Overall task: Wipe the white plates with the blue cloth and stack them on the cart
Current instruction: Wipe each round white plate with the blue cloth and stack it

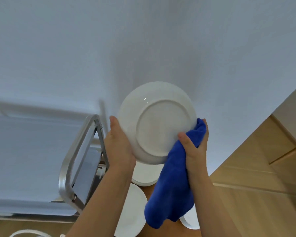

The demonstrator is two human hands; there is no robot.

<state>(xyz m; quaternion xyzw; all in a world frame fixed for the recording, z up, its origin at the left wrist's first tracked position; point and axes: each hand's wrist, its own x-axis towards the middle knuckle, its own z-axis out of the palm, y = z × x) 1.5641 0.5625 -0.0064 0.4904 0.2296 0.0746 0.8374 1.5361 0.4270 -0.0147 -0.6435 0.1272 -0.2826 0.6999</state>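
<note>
- Left hand [119,144] of mine cups the left rim of the round white ceramic plate [158,122]: the palm lies flat against the edge, the thumb runs straight up along the rim, and the other fingers are hidden behind the plate, so I cannot tell how far they curl.
- My right hand [194,147] grips the bright blue fluffy cloth [171,185] and presses it against the plate's lower right rim; the thumb sits on the underside of the plate, with the fingers wrapped round the bunched cloth behind the edge.
- I hold the plate up off the worktop, tilted, its underside and raised foot ring turned toward the camera.
- From my right hand the cloth hangs down below the plate in a long fold, alongside my right forearm.
- Directly below the held plate, partly hidden by it, lies a low stack of white plates [146,175] on the brown wooden worktop [246,194].
- Further below and slightly left of the held plate, between my forearms, lies another white plate [132,212].
- Below and right of the held plate, a further white plate edge [189,221] peeks out from under the cloth's lower end.
- Left of the held plate stands the metal cart with a looped silver handle [70,161] and flat grey shelves, just beside my left wrist.
- Behind the held plate rises a plain pale wall [143,40].
</note>
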